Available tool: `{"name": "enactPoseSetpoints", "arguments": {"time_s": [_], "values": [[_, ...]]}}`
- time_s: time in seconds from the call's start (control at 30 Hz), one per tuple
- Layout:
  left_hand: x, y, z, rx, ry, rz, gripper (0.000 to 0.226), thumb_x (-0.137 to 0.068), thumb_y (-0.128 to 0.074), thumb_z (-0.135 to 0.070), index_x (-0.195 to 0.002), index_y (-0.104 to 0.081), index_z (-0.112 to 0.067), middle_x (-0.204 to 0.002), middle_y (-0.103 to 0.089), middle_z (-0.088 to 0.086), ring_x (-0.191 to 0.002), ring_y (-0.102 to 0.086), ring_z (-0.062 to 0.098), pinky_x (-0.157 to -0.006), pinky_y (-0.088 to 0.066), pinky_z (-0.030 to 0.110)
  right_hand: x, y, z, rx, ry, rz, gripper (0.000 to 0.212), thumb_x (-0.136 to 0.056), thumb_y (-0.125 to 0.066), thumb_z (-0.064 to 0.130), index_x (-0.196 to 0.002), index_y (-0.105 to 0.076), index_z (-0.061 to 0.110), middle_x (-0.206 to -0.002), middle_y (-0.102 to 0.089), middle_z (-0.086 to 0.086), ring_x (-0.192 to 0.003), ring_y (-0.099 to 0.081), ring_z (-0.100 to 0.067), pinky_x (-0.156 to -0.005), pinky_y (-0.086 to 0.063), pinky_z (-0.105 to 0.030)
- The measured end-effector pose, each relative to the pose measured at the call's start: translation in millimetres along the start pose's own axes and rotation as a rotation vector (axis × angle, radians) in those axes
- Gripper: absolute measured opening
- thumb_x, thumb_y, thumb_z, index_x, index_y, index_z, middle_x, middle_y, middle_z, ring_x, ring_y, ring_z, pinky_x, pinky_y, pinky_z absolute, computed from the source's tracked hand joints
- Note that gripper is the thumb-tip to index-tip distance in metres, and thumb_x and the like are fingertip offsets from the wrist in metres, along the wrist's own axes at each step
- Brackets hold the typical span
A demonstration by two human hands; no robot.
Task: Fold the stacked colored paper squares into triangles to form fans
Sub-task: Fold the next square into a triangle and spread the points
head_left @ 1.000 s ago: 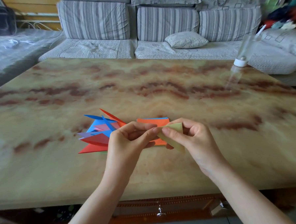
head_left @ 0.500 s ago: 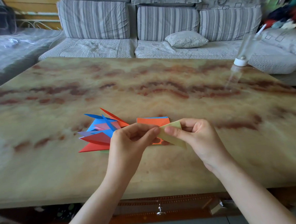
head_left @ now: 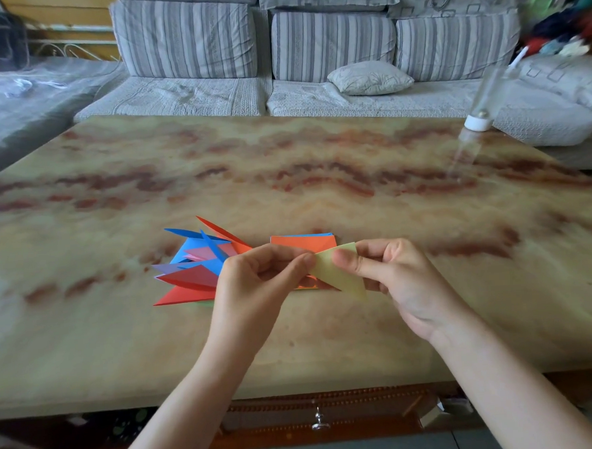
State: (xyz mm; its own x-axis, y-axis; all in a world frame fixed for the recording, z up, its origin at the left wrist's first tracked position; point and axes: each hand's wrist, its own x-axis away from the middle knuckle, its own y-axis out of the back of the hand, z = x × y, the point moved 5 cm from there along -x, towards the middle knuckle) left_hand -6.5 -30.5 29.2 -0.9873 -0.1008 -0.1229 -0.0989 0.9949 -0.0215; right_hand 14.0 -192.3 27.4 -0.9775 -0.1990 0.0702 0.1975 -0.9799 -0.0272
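Observation:
A pale yellow paper (head_left: pixel 341 273), folded into a triangle, is held just above the table between both hands. My left hand (head_left: pixel 256 284) pinches its left corner with thumb and forefinger. My right hand (head_left: pixel 393 274) pinches its upper edge, thumb on top. Behind the hands lies a flat stack of paper squares (head_left: pixel 302 243), orange on top with a blue edge showing. To the left spreads a pile of folded triangles (head_left: pixel 193 264) in blue, red, pink and purple, partly hidden by my left hand.
The marble-patterned table (head_left: pixel 284 163) stretches far ahead. A clear bottle with a white cap (head_left: pixel 480 111) lies at the table's far right edge. A striped grey sofa (head_left: pixel 313 51) with a cushion stands behind the table. A drawer knob (head_left: pixel 319 424) shows under the near edge.
The yellow paper's triangle shape shows more fully now, its point reaching lower right. My right thumb has slid along the upper edge; both hands stay in nearly the same spot.

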Motion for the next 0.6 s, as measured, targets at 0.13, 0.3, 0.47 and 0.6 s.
{"name": "enactPoseSetpoints", "arguments": {"time_s": [0.13,0.3,0.47,0.6], "values": [[-1.2,-0.8,0.6,-0.029,0.001,0.002,0.01,-0.08,-0.07,-0.005,-0.073,-0.071,-0.011,-0.062,-0.071,-0.002,-0.057,-0.068,0.007,-0.06,-0.05,0.013,-1.4,2.4,-0.8,0.019,-0.021,0.008,0.033,-0.068,-0.073,0.026,-0.088,-0.074,0.001,-0.085,-0.074,-0.015,-0.074,-0.07,-0.018,-0.069,-0.052,-0.021],[-1.4,-1.3,0.6,-0.038,0.005,0.005,0.009,-0.08,-0.07,-0.004,-0.073,-0.071,-0.009,-0.059,-0.07,-0.003,-0.055,-0.066,0.005,-0.059,-0.048,0.011,-0.6,2.7,0.6,0.031,-0.013,0.041,0.03,-0.072,-0.068,0.029,-0.086,-0.076,0.003,-0.083,-0.074,-0.013,-0.074,-0.066,-0.018,-0.071,-0.053,-0.023],[-1.7,-1.0,1.6,-0.049,0.007,0.014,0.007,-0.08,-0.07,-0.005,-0.074,-0.071,-0.008,-0.059,-0.07,-0.003,-0.055,-0.067,0.005,-0.057,-0.047,0.01,-0.9,5.6,-1.3,0.032,-0.022,0.035,0.035,-0.073,-0.068,0.03,-0.089,-0.075,0.0,-0.094,-0.072,-0.024,-0.08,-0.064,-0.027,-0.086,-0.049,-0.041],[-2.2,0.2,2.0,-0.066,0.013,0.031,0.005,-0.081,-0.069,-0.004,-0.076,-0.071,-0.006,-0.058,-0.07,-0.001,-0.054,-0.065,0.003,-0.057,-0.046,0.008,-1.0,4.2,-1.3,0.03,-0.005,0.058,0.029,-0.076,-0.066,0.029,-0.088,-0.076,0.004,-0.088,-0.073,-0.017,-0.078,-0.065,-0.021,-0.079,-0.052,-0.034]]}}
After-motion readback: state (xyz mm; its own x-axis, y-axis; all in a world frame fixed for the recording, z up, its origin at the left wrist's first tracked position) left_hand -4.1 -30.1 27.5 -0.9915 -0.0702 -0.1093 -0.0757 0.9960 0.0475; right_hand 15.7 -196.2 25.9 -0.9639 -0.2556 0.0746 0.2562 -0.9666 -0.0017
